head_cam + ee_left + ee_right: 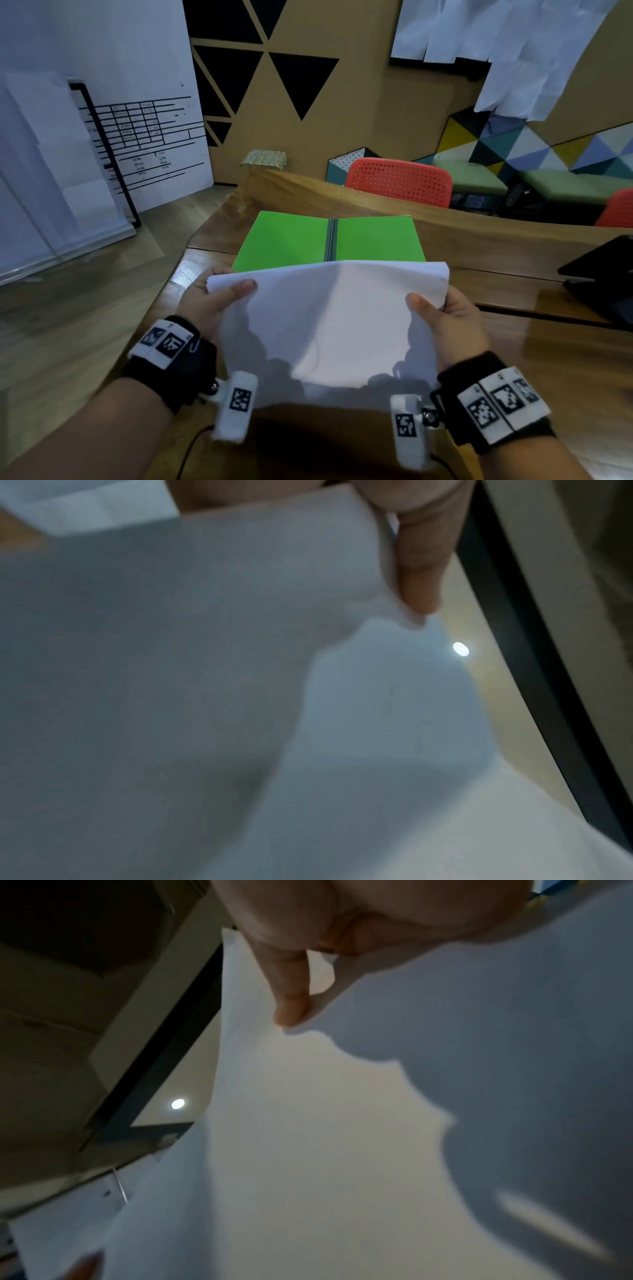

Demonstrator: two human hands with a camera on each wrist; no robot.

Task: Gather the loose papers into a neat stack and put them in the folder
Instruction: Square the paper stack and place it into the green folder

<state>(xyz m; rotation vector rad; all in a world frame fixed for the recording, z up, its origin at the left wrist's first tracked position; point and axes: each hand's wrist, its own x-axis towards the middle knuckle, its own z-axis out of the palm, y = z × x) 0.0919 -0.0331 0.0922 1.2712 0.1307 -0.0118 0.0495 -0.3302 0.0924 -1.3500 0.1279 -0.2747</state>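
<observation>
Papers (pixel 329 322): light, limp, sagging mid-sheet, slippery together. My left hand (pixel 205 308) and right hand (pixel 455 322) pinch opposite side edges. Folder (pixel 287 240) lies open beyond.

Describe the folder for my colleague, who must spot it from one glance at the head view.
Start at the wooden table. Just beyond the white papers held up by the left hand and right hand, the folder lies open and flat. Its bright green with a dark centre spine stands out.
</observation>
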